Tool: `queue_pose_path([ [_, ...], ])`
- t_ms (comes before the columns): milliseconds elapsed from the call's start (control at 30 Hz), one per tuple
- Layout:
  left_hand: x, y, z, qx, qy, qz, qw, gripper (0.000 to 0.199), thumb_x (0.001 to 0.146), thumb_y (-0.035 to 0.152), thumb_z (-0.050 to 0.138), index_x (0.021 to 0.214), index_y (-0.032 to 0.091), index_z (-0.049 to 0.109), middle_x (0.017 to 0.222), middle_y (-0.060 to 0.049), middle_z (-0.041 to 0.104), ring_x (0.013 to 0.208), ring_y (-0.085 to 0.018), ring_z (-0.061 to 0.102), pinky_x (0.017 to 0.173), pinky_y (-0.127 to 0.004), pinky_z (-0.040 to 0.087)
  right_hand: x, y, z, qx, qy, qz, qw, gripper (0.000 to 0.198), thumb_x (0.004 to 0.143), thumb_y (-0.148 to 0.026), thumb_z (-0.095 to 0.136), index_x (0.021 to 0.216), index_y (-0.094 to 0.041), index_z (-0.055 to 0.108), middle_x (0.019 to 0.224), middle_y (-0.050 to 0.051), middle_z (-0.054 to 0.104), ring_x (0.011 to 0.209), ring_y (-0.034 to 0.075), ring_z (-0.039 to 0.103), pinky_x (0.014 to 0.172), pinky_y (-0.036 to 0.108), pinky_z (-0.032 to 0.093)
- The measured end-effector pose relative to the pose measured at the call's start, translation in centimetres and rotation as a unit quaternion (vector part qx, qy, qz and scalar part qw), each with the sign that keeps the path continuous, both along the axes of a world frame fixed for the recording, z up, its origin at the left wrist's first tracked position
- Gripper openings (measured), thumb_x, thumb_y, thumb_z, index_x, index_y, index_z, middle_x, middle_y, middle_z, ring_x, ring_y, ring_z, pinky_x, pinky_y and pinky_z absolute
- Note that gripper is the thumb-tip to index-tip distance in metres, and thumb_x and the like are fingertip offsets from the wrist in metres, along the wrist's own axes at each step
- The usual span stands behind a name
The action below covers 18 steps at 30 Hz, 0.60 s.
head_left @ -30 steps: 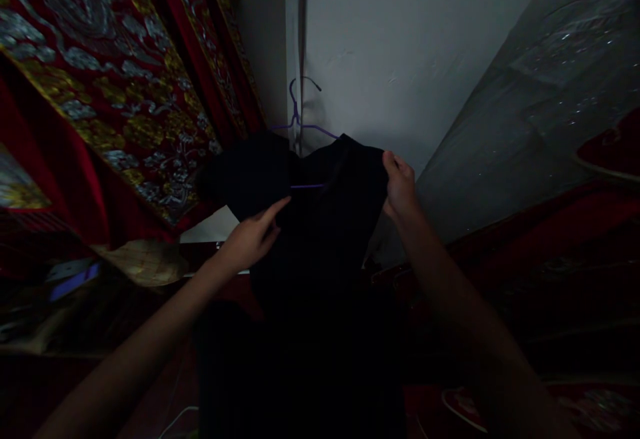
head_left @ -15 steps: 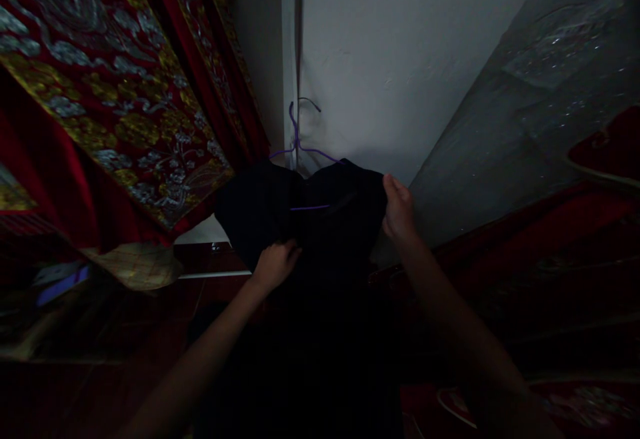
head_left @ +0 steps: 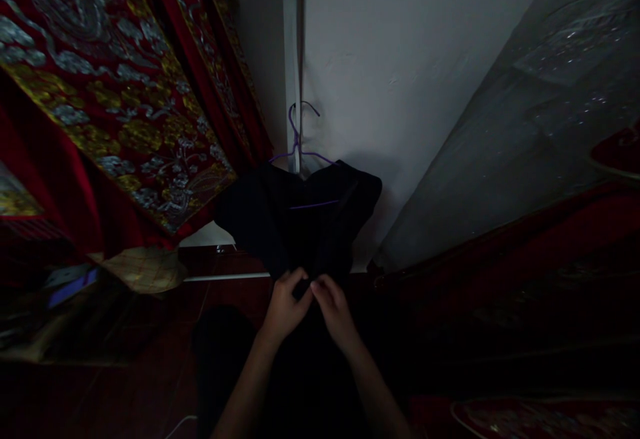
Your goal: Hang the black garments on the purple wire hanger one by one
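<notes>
A dark short-sleeved garment [head_left: 250, 209] hangs on a purple wire hanger [head_left: 296, 149] in front of the wall. The hanger's hook is at a narrow vertical post, and its lower bar shows through the open neckline. My left hand [head_left: 287, 302] pinches the garment's front below the neckline. Beside it, my right hand [head_left: 333, 305] has its thumb and finger closed on the other front edge, the fingertips of both hands nearly meeting. The dim light hides the fine detail at the fingertips and the garment's lower part.
Red cloth with gold and silver embroidery [head_left: 145, 125] hangs at the left. A translucent, glittering plastic cover [head_left: 540, 105] slopes down at the right over red fabric. Below left lie a checked cloth [head_left: 143, 269] and a bluish flat item [head_left: 73, 289]. The tiled floor [head_left: 145, 365] is dark red.
My right hand has left the garment's right shoulder and come down to the middle front. My left hand has moved slightly lower, and both hands are now together.
</notes>
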<state>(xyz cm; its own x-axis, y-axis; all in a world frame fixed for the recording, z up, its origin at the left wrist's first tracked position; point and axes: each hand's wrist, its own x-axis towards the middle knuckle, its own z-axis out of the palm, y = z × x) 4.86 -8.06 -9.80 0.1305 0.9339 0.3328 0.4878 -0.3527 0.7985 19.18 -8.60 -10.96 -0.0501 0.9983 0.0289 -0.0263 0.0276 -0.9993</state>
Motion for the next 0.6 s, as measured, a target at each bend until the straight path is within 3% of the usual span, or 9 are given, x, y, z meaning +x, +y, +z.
queue_pose_path([
  [167, -0.5, -0.8, 0.6, -0.007, -0.032, -0.012, 0.999, 0.003, 0.091, 0.022, 0.059, 0.094, 0.020, 0.060, 0.088, -0.002, 0.066, 0.086, -0.019, 0.064, 0.079, -0.029, 0.047, 0.8, 0.3, 1.0, -0.005, -0.046, 0.094, 0.995, 0.041, 0.088, -0.058, 0.062, 0.075, -0.019, 0.058, 0.071, -0.001, 0.055, 0.069, 0.015, 0.053, 0.065, 0.027, 0.041],
  [333, -0.2, -1.3, 1.6, -0.029, -0.038, -0.057, 0.997, 0.009, 0.091, 0.015, 0.056, 0.097, 0.021, 0.060, 0.093, -0.002, 0.066, 0.090, -0.018, 0.064, 0.083, -0.029, 0.046, 1.3, 0.6, 1.9, 0.014, -0.096, 0.061, 0.993, 0.040, 0.089, -0.055, 0.063, 0.073, -0.019, 0.056, 0.068, -0.001, 0.053, 0.066, 0.014, 0.052, 0.061, 0.026, 0.040],
  [467, 0.1, -1.4, 1.6, -0.030, -0.043, -0.034, 0.998, 0.011, 0.092, 0.018, 0.056, 0.103, 0.021, 0.059, 0.095, -0.003, 0.067, 0.091, -0.019, 0.065, 0.084, -0.030, 0.047, 0.8, 0.0, 1.7, -0.001, -0.060, 0.069, 0.996, 0.039, 0.091, -0.057, 0.059, 0.077, -0.020, 0.053, 0.069, -0.003, 0.051, 0.060, 0.013, 0.050, 0.055, 0.025, 0.039],
  [600, 0.0, -1.6, 1.6, -0.036, -0.034, -0.049, 0.998, 0.009, 0.094, 0.020, 0.055, 0.102, 0.021, 0.058, 0.093, -0.003, 0.066, 0.090, -0.019, 0.065, 0.083, -0.030, 0.047, 1.2, -0.1, 1.9, 0.011, -0.081, 0.064, 0.995, 0.035, 0.092, -0.053, 0.060, 0.080, -0.021, 0.055, 0.069, -0.003, 0.052, 0.064, 0.013, 0.053, 0.059, 0.025, 0.040],
])
